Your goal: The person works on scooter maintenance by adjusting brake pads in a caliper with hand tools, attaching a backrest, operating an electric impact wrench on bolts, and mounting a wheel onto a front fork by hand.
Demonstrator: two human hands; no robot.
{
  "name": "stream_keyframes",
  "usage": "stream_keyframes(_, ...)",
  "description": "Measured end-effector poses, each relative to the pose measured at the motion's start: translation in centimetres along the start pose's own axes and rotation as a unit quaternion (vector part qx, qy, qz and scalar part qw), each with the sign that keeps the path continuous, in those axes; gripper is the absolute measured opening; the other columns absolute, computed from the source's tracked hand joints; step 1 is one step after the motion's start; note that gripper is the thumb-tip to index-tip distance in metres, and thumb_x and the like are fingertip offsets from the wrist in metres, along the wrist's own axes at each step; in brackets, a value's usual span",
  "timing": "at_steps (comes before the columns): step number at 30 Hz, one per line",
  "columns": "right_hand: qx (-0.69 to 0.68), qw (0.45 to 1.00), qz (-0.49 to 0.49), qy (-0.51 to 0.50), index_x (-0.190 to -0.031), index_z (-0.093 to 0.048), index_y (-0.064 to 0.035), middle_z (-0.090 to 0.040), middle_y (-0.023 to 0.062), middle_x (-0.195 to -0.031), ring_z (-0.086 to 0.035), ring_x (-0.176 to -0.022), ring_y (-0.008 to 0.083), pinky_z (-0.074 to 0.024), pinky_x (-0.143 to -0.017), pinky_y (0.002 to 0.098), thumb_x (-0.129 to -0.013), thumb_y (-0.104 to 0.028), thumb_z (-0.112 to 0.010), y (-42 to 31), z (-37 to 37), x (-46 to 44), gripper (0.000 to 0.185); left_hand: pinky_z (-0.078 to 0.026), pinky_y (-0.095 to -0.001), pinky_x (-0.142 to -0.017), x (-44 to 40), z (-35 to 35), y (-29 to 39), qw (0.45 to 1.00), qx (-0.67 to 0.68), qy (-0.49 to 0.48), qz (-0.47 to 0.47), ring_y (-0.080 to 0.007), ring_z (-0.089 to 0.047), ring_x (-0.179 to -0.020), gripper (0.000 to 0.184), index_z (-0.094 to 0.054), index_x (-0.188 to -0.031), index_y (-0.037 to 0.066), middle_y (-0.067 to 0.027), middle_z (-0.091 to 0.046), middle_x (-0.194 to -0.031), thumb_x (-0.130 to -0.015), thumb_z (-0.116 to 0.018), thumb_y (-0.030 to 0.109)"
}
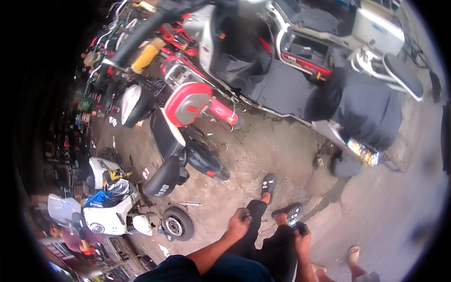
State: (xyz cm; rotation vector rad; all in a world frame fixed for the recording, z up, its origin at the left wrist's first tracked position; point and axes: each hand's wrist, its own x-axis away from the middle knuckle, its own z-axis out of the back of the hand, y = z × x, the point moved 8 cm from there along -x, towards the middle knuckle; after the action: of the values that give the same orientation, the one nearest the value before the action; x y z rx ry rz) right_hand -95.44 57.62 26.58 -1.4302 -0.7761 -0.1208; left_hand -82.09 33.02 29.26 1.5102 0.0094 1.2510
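No wording can be read with certainty. The black padded backrest carries a short row of bold, pale characters, three or so, turned on their side and too soft to spell out. Light lettering runs along the red edge of the open storage tray, blurred. The white box bears a faint bluish print, likewise illegible. At lower left, a reddish signboard shows whitish marks too small and smeared to make out.
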Motion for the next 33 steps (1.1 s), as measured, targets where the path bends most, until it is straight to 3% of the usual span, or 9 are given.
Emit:
stream_keyframes(2, 0.033, 0.999, 0.024, 0.000, -0.109, -0.056, 0.0067, -0.061, 0.0130, -0.097, -0.056, -0.090, 0.0206, -0.0449, -0.082, 0.0327, -0.084, -0.028, -0.062, -3.4, -1.1, -0.8, 0.044, -0.044, -0.0239, -0.057, 2.1, 5.6, 0.2, 0.997, -0.011, 0.072, 0.030, -0.0101, -0.052, -0.068, 0.034, -0.051, -0.116, 0.005, -0.0048, -0.059, -0.084, -0.085, -0.051, -0.008)
stream_keyframes(5, 0.078, 0.995, 0.062, 0.001, -0.113, -0.055, 0.0070, -0.060, 0.0135, -0.101, -0.056, -0.093, 0.0200, -0.0445, -0.084, 0.0321, -0.086, -0.009, -0.057, -13.0, -5.5, -2.5, 0.032, -0.046, -0.0246, -0.057, 4.6, 14.0, 0.9, 0.985, -0.060, 0.162, -0.020, -0.0111, -0.055, -0.068, 0.027, -0.056, -0.111, 0.005, -0.0059, -0.061, -0.086, -0.085, -0.053, -0.004)
stream_keyframes(10, 0.121, 0.973, 0.199, -0.009, -0.111, -0.057, 0.0025, -0.062, 0.0134, -0.105, -0.058, -0.098, 0.0229, -0.0451, -0.085, 0.0353, -0.084, -0.009, -0.062, -27.8, -19.1, -3.8, 0.030, -0.041, -0.0220, -0.049, 8.2, 26.6, 5.1, 0.942, 0.132, 0.305, -0.047, -0.0077, -0.047, -0.059, 0.029, -0.051, -0.107, 0.005, -0.0033, -0.054, -0.076, -0.083, -0.043, -0.010)
stream_keyframes(14, 0.310, 0.821, 0.479, -0.027, -0.106, -0.059, -0.0025, -0.060, 0.0147, -0.100, -0.055, -0.096, 0.0347, -0.0425, -0.087, 0.0386, -0.078, -0.006, -0.064, -38.2, -34.7, -3.6, 0.028, -0.040, -0.0222, -0.052, 5.4, 37.5, 10.1, 0.908, 0.099, 0.387, -0.124, -0.0073, -0.045, -0.059, 0.021, -0.053, -0.106, 0.001, -0.0029, -0.054, -0.077, -0.086, -0.046, -0.003)
stream_keyframes(18, 0.371, 0.755, 0.541, 0.027, -0.107, -0.061, -0.0039, -0.060, 0.0141, -0.102, -0.053, -0.100, 0.0343, -0.0403, -0.088, 0.0415, -0.080, -0.016, -0.067, -42.6, -46.9, -9.3, 0.030, -0.043, -0.0245, -0.058, -5.2, 44.4, 13.0, 0.915, 0.112, 0.350, -0.167, -0.0111, -0.049, -0.063, 0.022, -0.054, -0.109, 0.003, -0.0026, -0.055, -0.075, -0.087, -0.049, 0.000)
stream_keyframes(22, 0.456, 0.762, 0.458, 0.035, -0.108, -0.062, -0.0050, -0.062, 0.0131, -0.105, -0.054, -0.102, 0.0339, -0.0403, -0.089, 0.0433, -0.082, -0.027, -0.065, -40.5, -53.2, -17.7, 0.034, -0.038, -0.0204, -0.054, -12.4, 46.9, 20.9, 0.911, -0.044, 0.321, -0.255, -0.0064, -0.042, -0.061, 0.020, -0.053, -0.109, 0.003, -0.0013, -0.051, -0.075, -0.090, -0.049, 0.003)
stream_keyframes(25, 0.485, 0.826, 0.286, 0.033, -0.106, -0.064, -0.0064, -0.064, 0.0104, -0.102, -0.057, -0.100, 0.0320, -0.0409, -0.089, 0.0451, -0.081, -0.031, -0.065, -39.0, -53.8, -19.8, 0.034, -0.035, -0.0193, -0.054, -12.9, 49.8, 29.5, 0.861, -0.056, 0.347, -0.368, -0.0056, -0.041, -0.061, 0.021, -0.054, -0.111, 0.003, -0.0004, -0.051, -0.077, -0.091, -0.052, 0.006)
stream_keyframes(30, 0.580, 0.745, 0.323, 0.060, -0.099, -0.065, -0.0082, -0.065, 0.0082, -0.099, -0.059, -0.093, 0.0290, -0.0425, -0.086, 0.0424, -0.076, -0.030, -0.067, -38.8, -54.1, -20.0, 0.031, -0.035, -0.0188, -0.053, -16.5, 54.2, 35.3, 0.847, 0.096, 0.340, -0.398, -0.0050, -0.042, -0.063, 0.022, -0.054, -0.112, 0.004, 0.0010, -0.051, -0.079, -0.091, -0.055, 0.011)
stream_keyframes(33, 0.563, 0.763, 0.315, 0.042, -0.099, -0.065, -0.0081, -0.065, 0.0089, -0.099, -0.059, -0.093, 0.0299, -0.0422, -0.084, 0.0435, -0.075, -0.029, -0.067, -38.9, -54.1, -19.8, 0.031, -0.035, -0.0185, -0.054, -18.2, 54.8, 38.5, 0.848, 0.085, 0.321, -0.413, -0.0050, -0.043, -0.065, 0.023, -0.054, -0.113, 0.003, 0.0005, -0.052, -0.081, -0.091, -0.055, 0.011)
